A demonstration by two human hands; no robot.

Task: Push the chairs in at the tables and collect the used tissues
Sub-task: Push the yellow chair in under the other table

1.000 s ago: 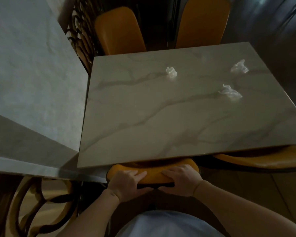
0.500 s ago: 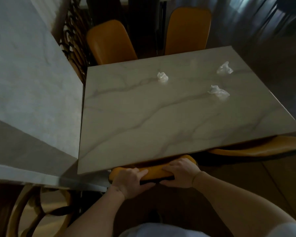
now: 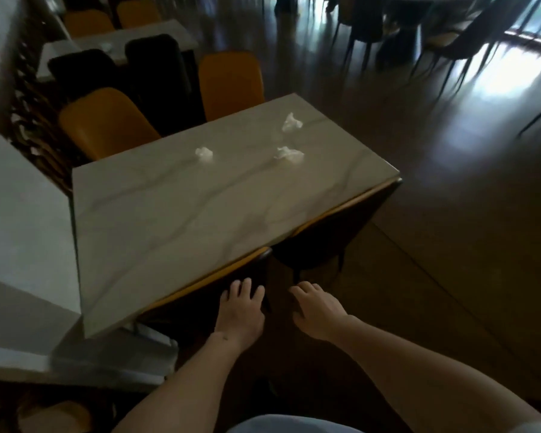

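Observation:
A marble-topped table (image 3: pixel 175 220) carries three crumpled white tissues: one toward the left (image 3: pixel 204 154), one in the middle right (image 3: pixel 289 154) and one at the far right (image 3: pixel 291 122). Two dark-backed chairs with orange trim are tucked under its near edge, the left one (image 3: pixel 213 285) and the right one (image 3: pixel 334 232). My left hand (image 3: pixel 239 314) lies flat with spread fingers against the left chair's back. My right hand (image 3: pixel 317 310) hovers beside it with fingers apart and nothing in it, in front of the gap between the two chairs.
Two orange chairs (image 3: pixel 103 123) (image 3: pixel 231 84) stand at the table's far side. A white marble partition (image 3: pixel 22 232) borders the left. Behind are another table (image 3: pixel 116 39) with black chairs, and dark wooden floor (image 3: pixel 450 214) stretches to the right.
Both hands have come off the top edge of the near left chair, which now sits further under the table. The view has lifted and swung to the right.

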